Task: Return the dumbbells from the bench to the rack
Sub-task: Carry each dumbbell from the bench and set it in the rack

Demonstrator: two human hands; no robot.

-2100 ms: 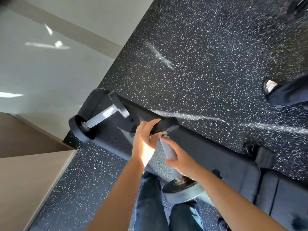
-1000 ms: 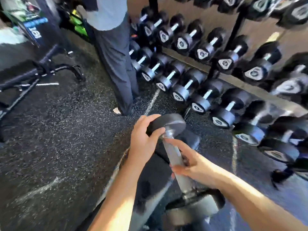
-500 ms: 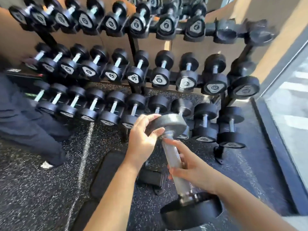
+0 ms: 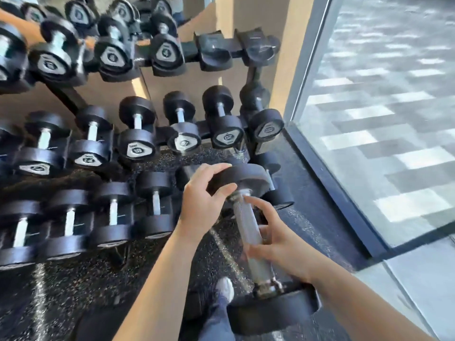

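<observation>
I carry a black dumbbell (image 4: 246,225) with a knurled steel handle, held in the air and pointing away from me toward the rack. My left hand (image 4: 202,207) grips its far head from the left side. My right hand (image 4: 278,244) curls round the handle. The near head hangs low by my knee. The three-tier dumbbell rack (image 4: 253,70) stands just ahead, its tiers filled with black dumbbells. Two empty black cradles (image 4: 236,49) show at the right end of the top tier. The bench is out of view.
A glass wall with a dark frame (image 4: 334,188) runs along the right, close to the rack's end. The floor is speckled black rubber (image 4: 61,286). My shoe (image 4: 225,289) and jeans show below the dumbbell.
I have turned from the bench to the rack and come closer to its right end. Both hands keep the same hold on the dumbbell. The other person has left view.
</observation>
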